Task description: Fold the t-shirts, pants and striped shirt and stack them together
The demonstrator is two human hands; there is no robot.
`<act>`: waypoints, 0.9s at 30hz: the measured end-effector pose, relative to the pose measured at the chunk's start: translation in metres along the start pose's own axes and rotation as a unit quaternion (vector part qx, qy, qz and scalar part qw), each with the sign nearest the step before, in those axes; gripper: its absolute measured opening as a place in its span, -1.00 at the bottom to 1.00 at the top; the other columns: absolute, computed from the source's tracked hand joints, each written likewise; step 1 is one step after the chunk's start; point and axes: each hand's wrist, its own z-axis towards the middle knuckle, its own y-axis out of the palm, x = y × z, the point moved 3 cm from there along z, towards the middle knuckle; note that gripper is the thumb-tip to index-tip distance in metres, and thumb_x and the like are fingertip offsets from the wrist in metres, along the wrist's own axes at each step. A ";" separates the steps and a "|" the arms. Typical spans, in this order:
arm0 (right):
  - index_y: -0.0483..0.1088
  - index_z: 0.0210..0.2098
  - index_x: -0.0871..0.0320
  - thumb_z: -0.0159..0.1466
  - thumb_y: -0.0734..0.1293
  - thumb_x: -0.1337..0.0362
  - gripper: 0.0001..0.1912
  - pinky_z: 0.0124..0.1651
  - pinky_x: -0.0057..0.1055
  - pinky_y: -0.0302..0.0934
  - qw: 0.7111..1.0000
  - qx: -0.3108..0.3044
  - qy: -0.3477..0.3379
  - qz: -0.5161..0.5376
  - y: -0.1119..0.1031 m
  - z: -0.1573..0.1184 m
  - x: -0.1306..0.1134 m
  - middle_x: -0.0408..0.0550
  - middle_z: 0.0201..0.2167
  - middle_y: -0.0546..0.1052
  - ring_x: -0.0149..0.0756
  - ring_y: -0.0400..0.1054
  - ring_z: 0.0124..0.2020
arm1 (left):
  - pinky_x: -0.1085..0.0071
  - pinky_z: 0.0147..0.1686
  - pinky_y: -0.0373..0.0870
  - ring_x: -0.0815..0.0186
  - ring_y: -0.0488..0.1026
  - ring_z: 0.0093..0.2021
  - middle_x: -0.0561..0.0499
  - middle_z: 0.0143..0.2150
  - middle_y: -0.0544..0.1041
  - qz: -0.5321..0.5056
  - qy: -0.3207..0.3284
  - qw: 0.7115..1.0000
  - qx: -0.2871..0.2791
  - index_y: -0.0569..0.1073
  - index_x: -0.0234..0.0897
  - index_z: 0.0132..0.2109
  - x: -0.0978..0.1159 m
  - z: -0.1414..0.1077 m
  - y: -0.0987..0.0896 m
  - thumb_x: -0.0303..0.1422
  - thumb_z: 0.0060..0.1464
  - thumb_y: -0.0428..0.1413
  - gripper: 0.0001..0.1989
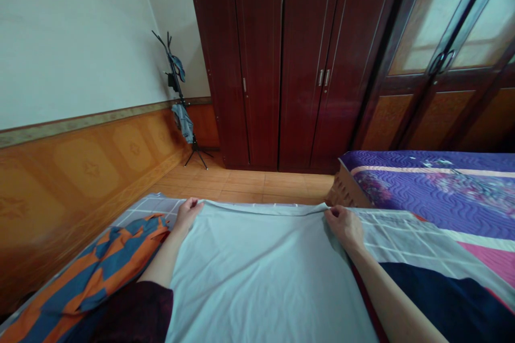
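Observation:
A pale blue-white cloth garment (265,268), probably a shirt, is stretched out in front of me over the bed. My left hand (188,215) pinches its far left corner, fingers closed. At the far right corner, my right hand (345,225) grips the same hem between thumb and fingers. The far edge runs nearly straight between both hands, with soft creases across the fabric. Its near end runs out of the bottom of the view. Beside my left forearm lies an orange and blue striped garment (100,268). Dark navy cloth (446,295) lies beyond my right forearm.
Under the clothes is a grey checked bedsheet (402,236). A bed with a purple floral cover (442,182) stands at right. Dark red wardrobes (281,75) line the far wall, past a strip of tiled floor (241,185). A coat stand (179,86) occupies the far left corner.

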 end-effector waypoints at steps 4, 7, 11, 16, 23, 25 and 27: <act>0.49 -0.31 0.11 0.20 0.17 0.18 -0.72 -0.36 -0.37 0.10 1.000 -0.001 -0.001 -0.022 0.001 -0.002 -0.001 0.09 -0.34 0.56 -0.09 0.43 -0.26 | 0.42 -0.33 0.28 0.20 0.44 -0.27 -0.03 -0.35 0.50 0.083 0.000 0.996 0.042 0.39 -0.27 -0.30 0.004 0.002 0.001 -0.20 -0.03 0.07 -0.78; 0.48 -0.28 0.11 0.20 0.16 0.19 -0.72 -0.38 -0.35 0.09 0.999 0.008 0.003 -0.040 0.000 -0.004 -0.002 0.10 -0.34 0.55 -0.08 0.42 -0.28 | 0.40 -0.29 0.23 0.13 0.40 -0.13 -0.11 -0.20 0.49 0.148 0.016 0.986 0.069 0.41 -0.26 -0.17 0.017 -0.004 -0.002 -0.28 0.04 0.03 -0.78; 0.47 -0.23 0.14 0.22 0.16 0.12 -0.67 -0.39 -0.35 0.07 0.998 0.030 -0.029 -0.055 -0.006 -0.012 -0.011 0.12 -0.31 0.54 -0.09 0.42 -0.29 | 0.44 -0.37 0.21 0.18 0.42 -0.26 -0.04 -0.37 0.51 0.199 0.083 0.976 -0.020 0.47 -0.28 -0.31 0.038 -0.013 0.007 -0.18 0.08 0.00 -0.73; 0.48 -0.49 0.11 0.22 0.18 0.13 -0.68 -0.34 -0.39 0.12 0.984 0.003 -0.169 -0.046 -0.004 -0.021 -0.028 -0.02 -0.46 0.53 -0.20 0.41 -0.32 | 0.45 -0.31 0.32 0.25 0.46 -0.34 0.02 -0.43 0.54 0.213 0.188 0.940 -0.188 0.53 -0.30 -0.38 0.050 -0.026 0.037 -0.17 0.06 0.01 -0.68; 0.43 -0.04 0.15 0.24 0.18 0.21 -0.64 0.02 -0.34 0.15 0.957 0.023 -0.287 -0.022 0.006 -0.021 -0.032 0.00 -0.07 0.49 -0.20 0.32 -0.04 | 0.28 0.19 0.07 0.20 0.23 0.19 -0.13 0.18 0.35 0.275 0.254 0.908 -0.189 0.33 -0.33 0.16 0.042 -0.032 0.050 -0.21 0.15 -0.05 -0.52; 0.45 -0.09 0.12 0.25 0.18 0.20 -0.67 0.02 -0.35 0.17 0.950 0.016 -0.311 -0.023 0.008 -0.024 -0.032 -0.03 -0.08 0.49 -0.22 0.33 -0.05 | 0.20 0.23 -0.02 0.16 0.13 0.26 -0.12 0.24 0.27 0.308 0.246 0.900 -0.185 0.28 -0.31 0.20 0.035 -0.032 0.050 -0.19 0.16 -0.04 -0.49; 0.48 -0.14 0.14 0.25 0.19 0.20 -0.69 0.03 -0.34 0.17 0.944 0.010 -0.327 -0.030 0.009 -0.027 -0.033 0.00 -0.06 0.48 -0.20 0.32 -0.03 | 0.08 0.24 -0.10 0.10 0.03 0.30 -0.10 0.29 0.18 0.340 0.224 0.896 -0.174 0.22 -0.27 0.24 0.027 -0.031 0.048 -0.17 0.20 -0.09 -0.48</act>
